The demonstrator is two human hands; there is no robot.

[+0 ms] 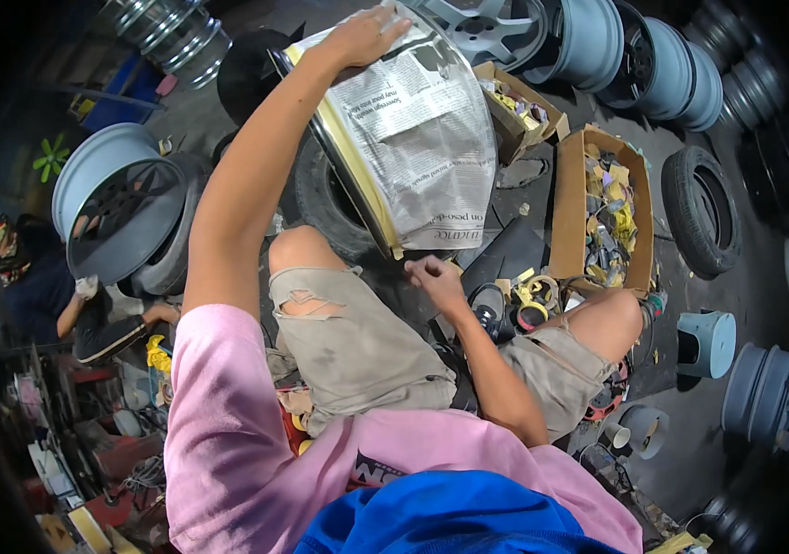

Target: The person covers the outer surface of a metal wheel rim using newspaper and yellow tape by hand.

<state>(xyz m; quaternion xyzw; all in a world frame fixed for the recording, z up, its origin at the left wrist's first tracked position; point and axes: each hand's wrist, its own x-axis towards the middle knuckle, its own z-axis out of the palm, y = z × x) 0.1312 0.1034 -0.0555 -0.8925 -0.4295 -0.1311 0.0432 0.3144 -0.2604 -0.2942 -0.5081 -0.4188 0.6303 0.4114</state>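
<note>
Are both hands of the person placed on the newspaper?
No, only the left hand rests on the newspaper; the right hand is just below its lower edge.

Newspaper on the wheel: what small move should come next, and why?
Perhaps the right hand should press the yellow strip at its lower end: it sits close below there, while the left hand, resting high on the newspaper, could steady things.

A wheel workshop, shown by grey rims [590, 42], a tyre [679, 210] and boxed scraps [608, 222].
</note>
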